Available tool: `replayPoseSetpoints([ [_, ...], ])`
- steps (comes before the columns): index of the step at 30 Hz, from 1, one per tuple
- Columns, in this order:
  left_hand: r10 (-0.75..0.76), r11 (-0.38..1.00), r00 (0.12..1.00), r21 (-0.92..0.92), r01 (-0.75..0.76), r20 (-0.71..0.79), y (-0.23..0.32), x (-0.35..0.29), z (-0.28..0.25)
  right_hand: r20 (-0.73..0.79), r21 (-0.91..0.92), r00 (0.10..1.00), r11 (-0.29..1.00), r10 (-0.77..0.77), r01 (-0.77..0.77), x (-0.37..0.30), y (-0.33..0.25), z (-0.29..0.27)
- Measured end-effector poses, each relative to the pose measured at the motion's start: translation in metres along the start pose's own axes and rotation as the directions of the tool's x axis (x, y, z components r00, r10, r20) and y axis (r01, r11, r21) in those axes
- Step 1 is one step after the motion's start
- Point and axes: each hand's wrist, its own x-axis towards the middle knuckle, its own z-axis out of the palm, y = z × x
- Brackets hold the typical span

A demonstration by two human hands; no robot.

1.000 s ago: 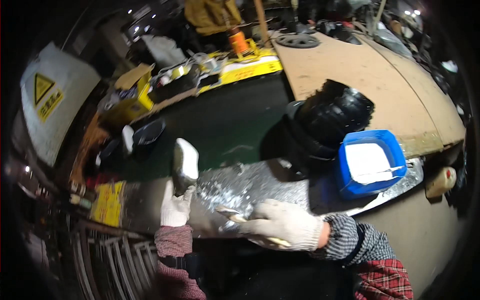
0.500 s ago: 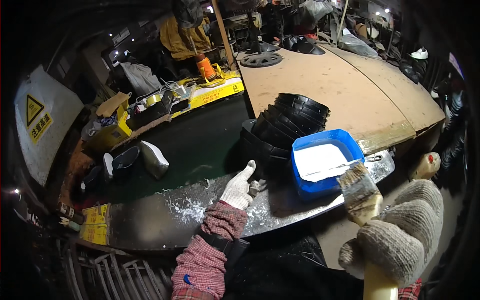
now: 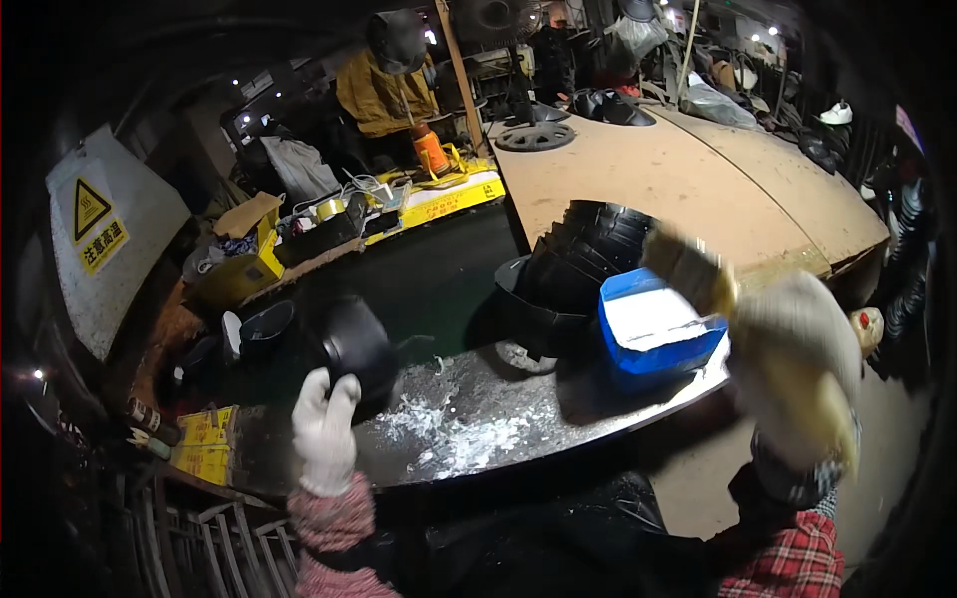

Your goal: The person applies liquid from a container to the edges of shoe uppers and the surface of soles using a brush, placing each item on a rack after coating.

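Observation:
My left hand (image 3: 327, 429), in a white knit glove, grips the near edge of a black curved shell-like piece (image 3: 361, 344) over the dark green belt. My right hand (image 3: 793, 359), gloved too and smeared by motion, is closed around the pale handle of a paintbrush (image 3: 688, 269). The bristles are over or beside the right part of a blue tub (image 3: 648, 369) holding white liquid (image 3: 653, 314). Left of the tub leans a nested stack of black curved pieces (image 3: 573, 264). Another black piece (image 3: 266, 321) with a pale piece (image 3: 231, 334) stands farther left on the belt.
White smears mark the dark metal ledge (image 3: 469, 439) along the near edge. A brown board table (image 3: 638, 169) lies behind the stack. A yellow box (image 3: 264, 249) and an orange bottle (image 3: 431, 151) stand along the far side. A metal plate with a warning sign (image 3: 110, 259) rises at left.
My left hand has moved left from beside the stack and now grips a black piece. The brush has risen and swung toward the tub. The view has shifted slightly.

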Motion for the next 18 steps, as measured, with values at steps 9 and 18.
replayPoseSetpoints([
  [9, -0.328, 0.858, 0.81, 0.513, 0.04, 0.486, -0.023, -0.016, -0.067, 0.237, -0.186, 0.799, 0.833, 0.552, -0.52, -0.045, 0.181, 0.009],
  [18, -0.426, 0.499, 0.803, 0.849, -0.175, 0.416, -0.06, 0.022, -0.065, 0.223, -0.369, 0.89, 0.879, 0.398, -0.3, -0.073, 0.14, -0.016],
])
